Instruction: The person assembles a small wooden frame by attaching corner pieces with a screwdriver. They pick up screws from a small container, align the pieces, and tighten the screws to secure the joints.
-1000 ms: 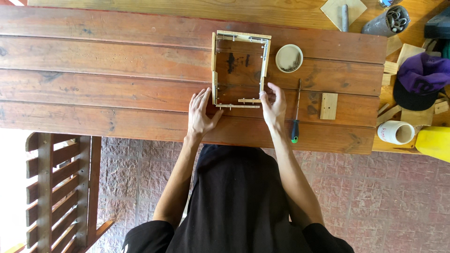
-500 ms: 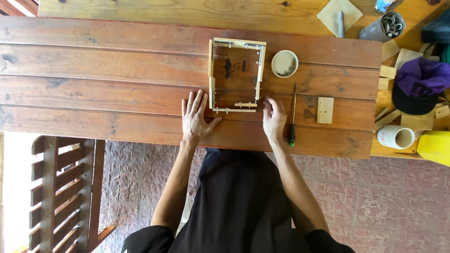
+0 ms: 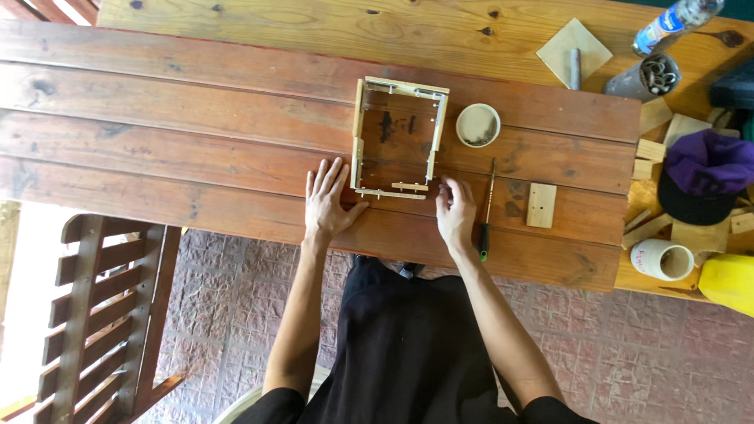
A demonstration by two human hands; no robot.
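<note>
Head view: the wooden frame (image 3: 399, 137) lies flat on the plank table (image 3: 157, 141), long axis running away from me. My left hand (image 3: 328, 202) rests flat, fingers spread, just beside it; my right hand (image 3: 455, 212) seems loosely curled, grasping nothing, near the screwdriver (image 3: 487, 212)

Lying at the desk's (image 3: 236, 118) far right corner: a clear plastic bottle (image 3: 674, 21) wearing a blue and white label; no signs or screens showing.

Plank table (image 3: 157, 118) over paved floor (image 3: 228, 314); slatted chair (image 3: 102, 314), perhaps.
</note>
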